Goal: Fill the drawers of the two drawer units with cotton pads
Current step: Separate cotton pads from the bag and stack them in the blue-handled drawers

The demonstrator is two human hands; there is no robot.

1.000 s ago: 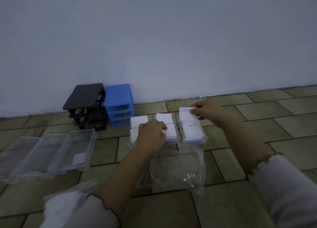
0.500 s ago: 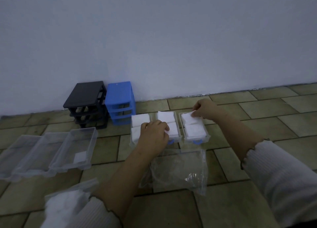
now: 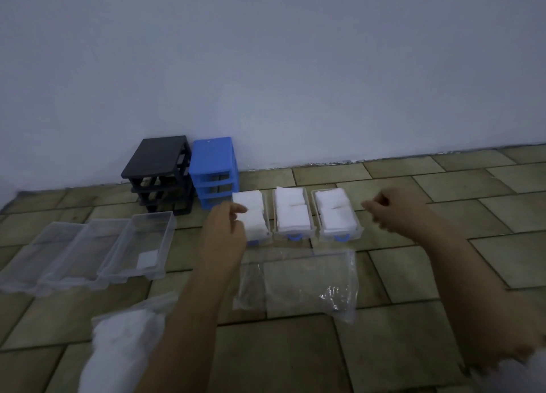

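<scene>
Against the wall stand a black drawer unit (image 3: 159, 171) and a blue drawer unit (image 3: 214, 168), both with empty slots. In front of them three clear drawers with blue handles lie side by side, each packed with white cotton pads: left drawer (image 3: 260, 235), middle drawer (image 3: 291, 233), right drawer (image 3: 339, 234). My left hand (image 3: 226, 230) hovers at the left drawer, its fingertips touching the pads there. To the right of the right drawer, my right hand (image 3: 391, 212) is loosely curled and holds nothing.
Three clear drawers (image 3: 88, 256) lie in a row at the left; the nearest one (image 3: 141, 245) holds a single pad. A flat empty plastic bag (image 3: 298, 283) lies before the filled drawers. A bag of cotton pads (image 3: 121, 348) sits at bottom left.
My left hand moved from the middle drawer's pads to the left drawer. My right hand let go of the pads in the right drawer and drew away to the right.
</scene>
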